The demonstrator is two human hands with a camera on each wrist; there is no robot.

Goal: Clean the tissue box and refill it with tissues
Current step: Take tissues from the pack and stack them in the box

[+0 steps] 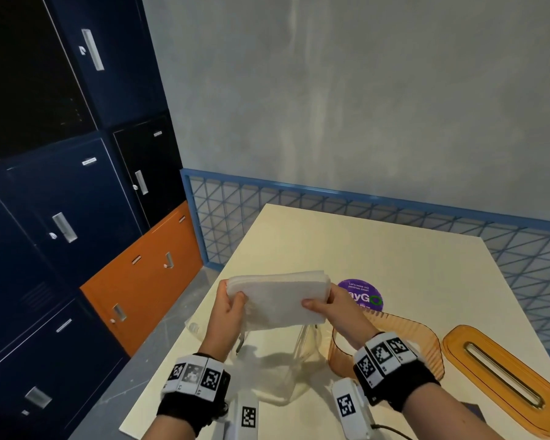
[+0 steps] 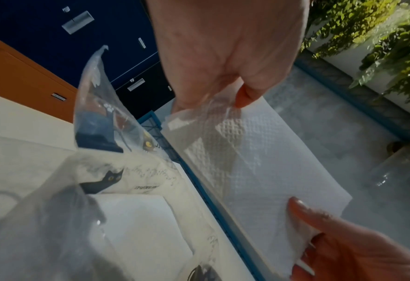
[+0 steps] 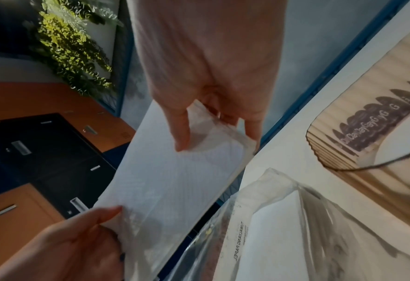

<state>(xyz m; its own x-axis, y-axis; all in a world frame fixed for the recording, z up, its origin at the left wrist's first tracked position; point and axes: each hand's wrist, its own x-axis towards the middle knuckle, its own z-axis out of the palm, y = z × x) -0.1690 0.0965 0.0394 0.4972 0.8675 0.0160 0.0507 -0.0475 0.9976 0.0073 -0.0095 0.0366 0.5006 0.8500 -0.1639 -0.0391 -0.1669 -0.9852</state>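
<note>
Holding a white stack of folded tissues [image 1: 277, 298] up off the cream rectangular tabletop [image 1: 378, 255], both hands work together in the head view. Left hand [image 1: 229, 308] grips the stack's left end, thumb on the near face, fingers curled behind. Right hand [image 1: 332, 308] grips the right end the same way, thumb on top. Stack hangs above a clear plastic tissue wrapper [image 1: 267, 369] lying near the tabletop's front edge. Just right of the wrapper stands the orange translucent ribbed tissue box base [image 1: 407, 338], open at the top, w/ nothing seen inside. Its orange oval lid w/ a long slot [image 1: 502, 379] lies flat beside it, toward the front-right corner. A purple round sticker [image 1: 361, 295] sits on the tabletop behind the box, partly hidden by the right hand. Blue and orange lockers [image 1: 77, 217] fill the left; a blue wire fence [image 1: 362, 214] runs behind the tabletop's far edge.

Left wrist view: left hand [image 2: 228, 53] pinches the tissue stack [image 2: 259, 161] at one end, right hand [image 2: 355, 245] clasps the other. Wrapper [image 2: 97, 133] below-left, printed w/ black cats, more white tissues inside.

Right wrist view: right hand [image 3: 208, 66] fingers curl round the stack's [image 3: 174, 176] corner; left hand [image 3: 73, 243] grips the opposite end. Wrapper [image 3: 283, 218] and box base [image 3: 367, 133] sit on the tabletop at right, close but whether touching I can't tell.
</note>
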